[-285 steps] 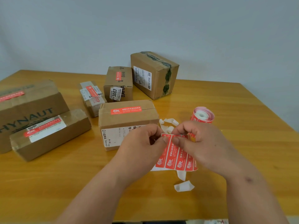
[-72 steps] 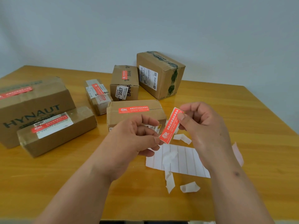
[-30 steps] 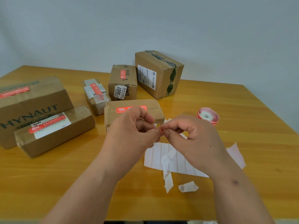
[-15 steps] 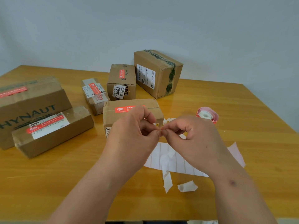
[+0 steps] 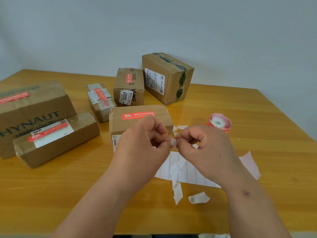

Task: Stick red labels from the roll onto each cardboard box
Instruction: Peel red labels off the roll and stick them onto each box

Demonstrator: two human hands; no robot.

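My left hand (image 5: 145, 143) and my right hand (image 5: 204, 148) meet fingertip to fingertip over the table and pinch a small label piece (image 5: 173, 141), of which only a white bit shows. Just behind them lies a cardboard box (image 5: 137, 124) with a red label on top. The red label roll (image 5: 218, 123) stands to the right. Further back sits a taller box with green tape (image 5: 168, 78) and no red label in sight. Other boxes carry red labels: the BAHA box (image 5: 128, 86), a small taped box (image 5: 100, 102), a long flat box (image 5: 54, 138) and the HYNAUT box (image 5: 30, 110).
A white strip of bare label backing (image 5: 187, 174) lies under my hands, with curled backing scraps (image 5: 177, 193) in front of it. The wooden table (image 5: 257, 152) ends near the bottom of the view; a pale wall rises behind it.
The red label, held out flat in my right hand 2.4 s ago, is now pinched between both hands' fingertips and mostly hidden. A white bit now shows there. My hands barely moved in the last second.
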